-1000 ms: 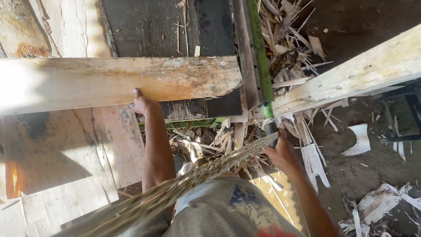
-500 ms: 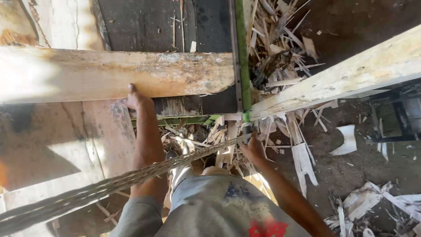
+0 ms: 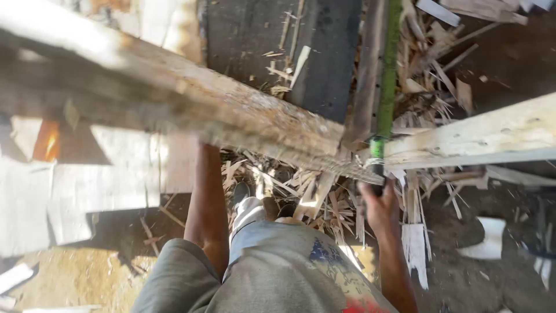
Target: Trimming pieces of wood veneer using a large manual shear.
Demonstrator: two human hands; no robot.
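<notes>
Right hand (image 3: pixel 379 203) is closed round the dark grip of a green-handled tool (image 3: pixel 387 75); the shaft runs far, up between the planks. Left hand is hidden behind the weathered plank (image 3: pixel 191 98); only the forearm (image 3: pixel 207 197) shows going up under it, so cannot tell whether it grips or just props. The plank runs from far left down to centre, tilted and blurred, with its right end just beside the tool grip. A paler beam (image 3: pixel 486 136) comes in from the right, its left end touching or nearly touching the tool near the grip. A frayed rope or fibre strand (image 3: pixel 341 168) crosses below the plank end toward the right hand. Wood splinters and chips (image 3: pixel 313 197) litter the floor between the legs; a dark board (image 3: pixel 260 46) lies farther off, a white scrap (image 3: pixel 483 240) at near right. To do this well: keep the plank steady from below, keep the tool wrist firm, and stand clear of the splinters.
</notes>
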